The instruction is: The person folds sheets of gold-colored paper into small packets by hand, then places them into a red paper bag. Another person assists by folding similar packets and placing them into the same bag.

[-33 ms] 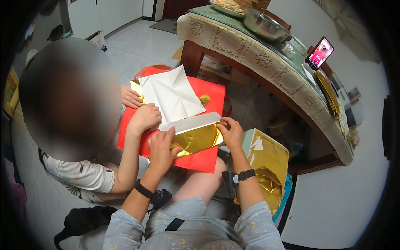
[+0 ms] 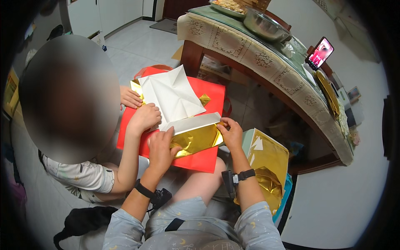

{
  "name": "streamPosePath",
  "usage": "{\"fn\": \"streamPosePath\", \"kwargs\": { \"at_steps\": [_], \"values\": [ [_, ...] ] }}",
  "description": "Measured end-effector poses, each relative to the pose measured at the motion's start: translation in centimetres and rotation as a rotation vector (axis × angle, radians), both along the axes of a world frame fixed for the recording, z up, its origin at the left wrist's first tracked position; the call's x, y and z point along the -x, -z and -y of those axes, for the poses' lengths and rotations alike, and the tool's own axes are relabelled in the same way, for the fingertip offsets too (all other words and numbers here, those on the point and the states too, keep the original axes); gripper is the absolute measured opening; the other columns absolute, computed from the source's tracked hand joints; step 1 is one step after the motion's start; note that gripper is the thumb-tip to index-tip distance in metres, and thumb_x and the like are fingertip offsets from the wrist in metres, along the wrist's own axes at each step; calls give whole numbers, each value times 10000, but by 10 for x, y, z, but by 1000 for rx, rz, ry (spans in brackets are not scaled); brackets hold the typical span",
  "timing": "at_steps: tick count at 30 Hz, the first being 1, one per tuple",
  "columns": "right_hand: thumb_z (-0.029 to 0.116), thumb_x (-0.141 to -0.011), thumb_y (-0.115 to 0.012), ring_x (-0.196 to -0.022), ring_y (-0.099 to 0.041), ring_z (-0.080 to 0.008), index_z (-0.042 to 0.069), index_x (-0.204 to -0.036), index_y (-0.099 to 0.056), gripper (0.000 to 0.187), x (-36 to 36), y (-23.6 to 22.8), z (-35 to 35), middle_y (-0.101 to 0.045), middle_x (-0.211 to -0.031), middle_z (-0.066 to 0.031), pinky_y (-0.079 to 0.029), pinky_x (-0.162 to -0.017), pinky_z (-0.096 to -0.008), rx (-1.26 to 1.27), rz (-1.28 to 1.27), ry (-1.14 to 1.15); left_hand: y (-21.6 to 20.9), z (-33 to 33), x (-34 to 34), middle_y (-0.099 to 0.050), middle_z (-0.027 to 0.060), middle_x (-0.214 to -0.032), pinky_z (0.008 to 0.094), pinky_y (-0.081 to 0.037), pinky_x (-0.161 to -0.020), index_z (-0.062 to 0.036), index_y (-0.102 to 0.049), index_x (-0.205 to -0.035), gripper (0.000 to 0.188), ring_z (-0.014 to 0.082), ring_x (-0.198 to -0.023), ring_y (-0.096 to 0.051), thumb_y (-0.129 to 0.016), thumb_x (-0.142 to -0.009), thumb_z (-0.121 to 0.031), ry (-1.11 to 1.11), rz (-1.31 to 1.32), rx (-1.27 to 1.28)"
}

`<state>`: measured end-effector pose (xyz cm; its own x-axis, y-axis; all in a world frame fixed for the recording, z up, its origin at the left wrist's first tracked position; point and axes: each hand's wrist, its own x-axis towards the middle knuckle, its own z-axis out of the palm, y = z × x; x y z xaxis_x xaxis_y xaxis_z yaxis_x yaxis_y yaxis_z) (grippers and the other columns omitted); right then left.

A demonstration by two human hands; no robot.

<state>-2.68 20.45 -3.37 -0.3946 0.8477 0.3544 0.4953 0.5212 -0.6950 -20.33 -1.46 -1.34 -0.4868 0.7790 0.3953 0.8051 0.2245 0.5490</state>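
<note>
A sheet of gold foil paper (image 2: pixel 196 141) with a folded white-backed strip (image 2: pixel 198 122) along its far edge lies on a flat red surface (image 2: pixel 196 162) above my knees. At its left end, my left hand (image 2: pixel 160 149) has its thumb on the foil and its fingers at the far edge. My right hand (image 2: pixel 231 132) pinches the far right corner between thumb and fingers. Just beyond, a creased sheet (image 2: pixel 173 89) lies white side up, gold showing at its left edge. Another person's hands (image 2: pixel 146 116) rest on that sheet's left side.
A cardboard box (image 2: pixel 273 152) with gold foil on it stands right of my right forearm. The table (image 2: pixel 254 50), lace-edged, holds a metal bowl (image 2: pixel 266 26) and a propped phone (image 2: pixel 321 53). A black animal (image 2: pixel 85 223) is on the floor at lower left.
</note>
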Motion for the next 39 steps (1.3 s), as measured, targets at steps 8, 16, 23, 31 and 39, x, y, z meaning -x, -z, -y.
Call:
{"fn": "streamPosePath", "kwargs": {
  "at_steps": [8,16,23,31,39],
  "values": [
    [181,-781,-755,-813,-635,-304,58,-991,-711,247,4,9,-2,-690,-816,-116,-504,-749,-406,65,36,3,13,-12,11,-653,140,-864,435,-462,-763,-34,-632,-1092,347,337,-826,-617,-763,-780,-115,-102,6,-57],
    [124,-802,-759,-711,-651,-196,19,-1019,-711,246,8,13,-2,-691,-808,-100,-517,-696,-312,62,53,41,13,-18,14,-651,130,-800,432,-481,-709,-35,-636,-1032,301,330,-757,-626,-770,-774,-112,-131,-3,-77],
    [212,-767,-777,-885,-637,-309,80,-988,-711,266,8,11,-1,-692,-837,-91,-506,-784,-415,130,97,75,6,-14,6,-625,147,-1082,422,-463,-853,-39,-648,-1084,326,318,-984,-587,-736,-775,-90,-171,-80,-27],
    [108,-790,-714,-1063,-587,-334,51,-1048,-686,266,10,-3,14,-653,-1121,-131,-476,-923,-430,-220,214,2,-7,-2,19,-605,98,-1226,375,-495,-926,-50,-629,-1095,250,269,-1147,-555,-529,-870,-92,437,-188,198],
    [190,-864,-634,-1303,-501,-347,-7,-1192,-621,382,14,-16,63,-589,-1326,-168,-333,-1123,-518,-592,330,-343,5,6,12,-594,127,-1274,402,-469,-999,-30,-614,-1205,344,305,-1209,-533,-532,-876,-87,385,-227,124]
  ]
}}
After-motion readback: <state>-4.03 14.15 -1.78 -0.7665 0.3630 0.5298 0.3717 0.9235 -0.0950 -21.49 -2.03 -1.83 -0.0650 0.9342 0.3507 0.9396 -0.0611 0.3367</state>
